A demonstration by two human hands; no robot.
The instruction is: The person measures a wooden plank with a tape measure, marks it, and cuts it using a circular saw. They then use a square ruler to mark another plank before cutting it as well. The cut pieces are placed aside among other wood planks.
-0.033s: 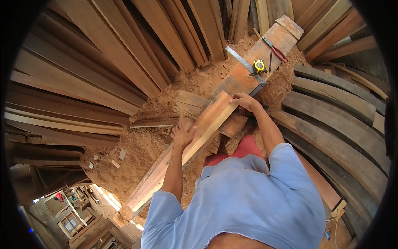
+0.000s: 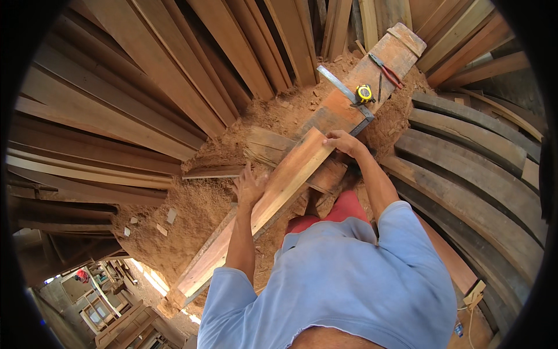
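Observation:
A long wooden plank [image 2: 285,186] with a pale edge lies slantwise in front of me, from the lower left up toward the centre. My right hand [image 2: 344,142] grips its far end, fingertips on the corner and the rest of the hand at its right side. At the plank's left side is my left hand [image 2: 250,187], its fingers spread and stretched out; I cannot tell how firmly it touches the wood. Beyond the far end, a metal try square [image 2: 338,84] rests on a worn bench board [image 2: 325,113], with a yellow and black tape measure [image 2: 364,93] against it.
Red-handled pliers [image 2: 386,71] and a thin dark pencil-like stick [image 2: 380,87] lie farther up the bench board. Sawdust [image 2: 157,203] covers the floor. Upright planks [image 2: 157,64] line the left and far sides; stacked boards [image 2: 465,157] stand close on my right.
My left hand has shifted slightly left, its fingers a little more off the plank's face. My right hand and the plank look the same.

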